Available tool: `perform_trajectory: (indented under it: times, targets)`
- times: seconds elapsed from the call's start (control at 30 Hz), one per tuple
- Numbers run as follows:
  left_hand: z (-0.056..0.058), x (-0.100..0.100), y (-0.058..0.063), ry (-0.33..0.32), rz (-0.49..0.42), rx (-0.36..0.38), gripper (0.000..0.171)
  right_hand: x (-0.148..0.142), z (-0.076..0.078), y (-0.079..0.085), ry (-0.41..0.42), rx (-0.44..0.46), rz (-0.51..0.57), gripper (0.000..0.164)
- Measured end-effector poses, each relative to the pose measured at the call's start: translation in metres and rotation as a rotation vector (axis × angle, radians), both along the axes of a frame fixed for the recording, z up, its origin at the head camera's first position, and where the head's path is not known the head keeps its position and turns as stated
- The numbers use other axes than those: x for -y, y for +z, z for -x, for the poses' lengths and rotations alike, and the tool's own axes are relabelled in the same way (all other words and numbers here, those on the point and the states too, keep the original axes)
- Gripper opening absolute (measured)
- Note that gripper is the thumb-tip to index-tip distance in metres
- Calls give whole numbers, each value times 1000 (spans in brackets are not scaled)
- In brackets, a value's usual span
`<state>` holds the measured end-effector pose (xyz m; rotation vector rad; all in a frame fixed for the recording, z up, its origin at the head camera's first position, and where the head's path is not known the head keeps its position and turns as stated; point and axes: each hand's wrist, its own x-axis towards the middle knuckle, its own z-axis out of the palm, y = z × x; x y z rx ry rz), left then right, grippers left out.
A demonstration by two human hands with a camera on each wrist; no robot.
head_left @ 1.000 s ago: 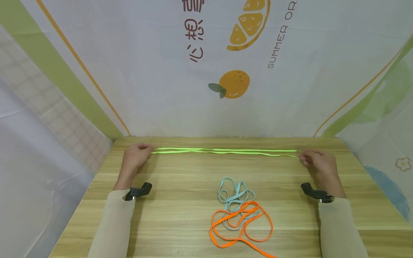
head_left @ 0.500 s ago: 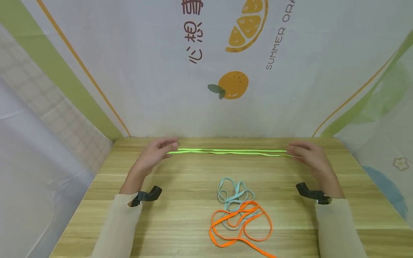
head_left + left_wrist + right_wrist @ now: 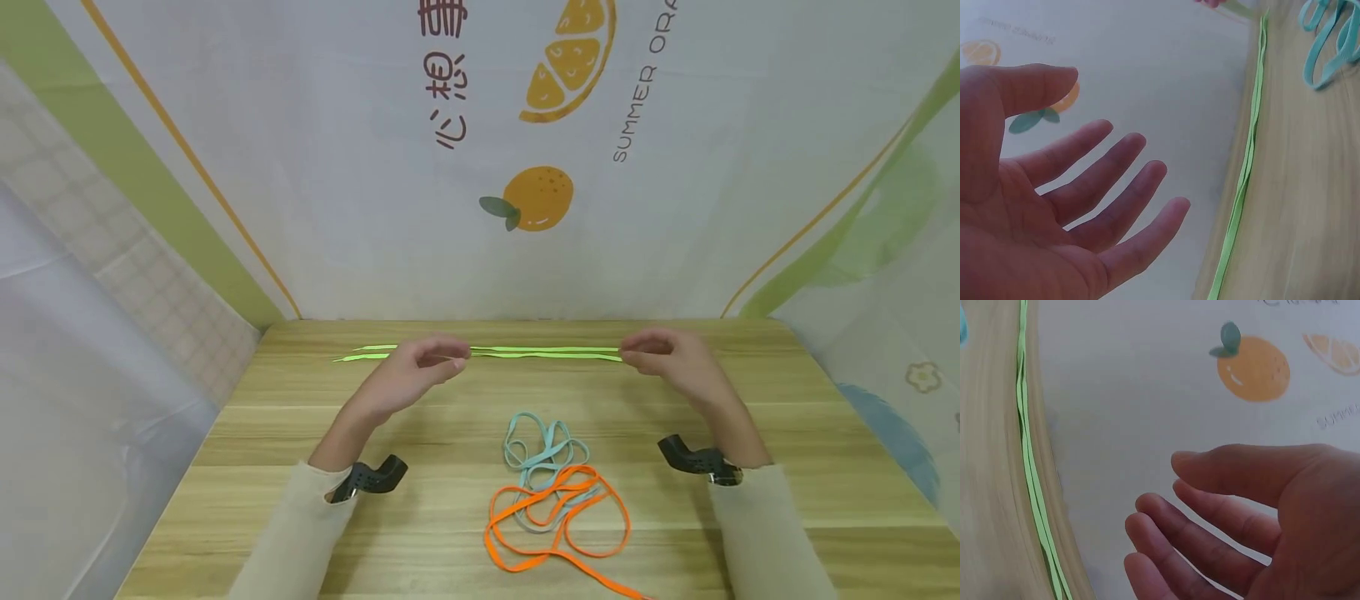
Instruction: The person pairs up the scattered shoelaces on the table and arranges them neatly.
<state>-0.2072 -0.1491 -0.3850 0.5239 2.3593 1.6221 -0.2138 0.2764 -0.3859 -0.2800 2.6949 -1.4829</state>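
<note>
A bright green shoelace (image 3: 547, 355) lies doubled in two nearly parallel strands along the far side of the wooden table. Over its left half is my left hand (image 3: 408, 371), holding nothing, with fingers spread and relaxed. My right hand (image 3: 675, 358) hovers over the lace's right part, thumb apart from loosely bent fingers, and it hides that end. In the left wrist view the fingers (image 3: 1110, 200) are well apart from the green lace (image 3: 1250, 144). The right wrist view likewise has the hand (image 3: 1222, 531) with nothing in its grasp, the lace off to the left.
Nearer on the wooden table (image 3: 420, 533), an orange shoelace (image 3: 558, 552) lies in loose loops, partly over a tangled light blue lace (image 3: 546, 458). A white printed cloth (image 3: 390, 208) hangs right behind the far table edge, with more cloth at both sides.
Both hands have left the ends of the green lace and moved inward toward each other, fingers loosening. The lace's left ends are now uncovered; the orange and blue laces stay put.
</note>
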Motion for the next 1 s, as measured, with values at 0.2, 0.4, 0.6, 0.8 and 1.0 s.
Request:
perform_trajectory:
  times: [0.2, 0.4, 0.6, 0.8, 1.0]
  targets:
    - [-9, -14, -2, -84, 0, -1, 39, 24, -5, 3, 76, -54, -72, 28]
    - [-15, -27, -5, -137, 43, -49, 37, 45, -6, -2, 182, -90, -68, 19]
    - [-16, -40, -14, -170, 60, -38, 31, 62, -8, -10, 235, -65, -85, 17]
    - [-16, -49, -26, -196, 101, -11, 34, 75, -7, -23, 296, -71, -125, 17]
    - [-17, -53, -29, -221, 102, 0, 32, 83, -6, -31, 360, -43, -163, 16]
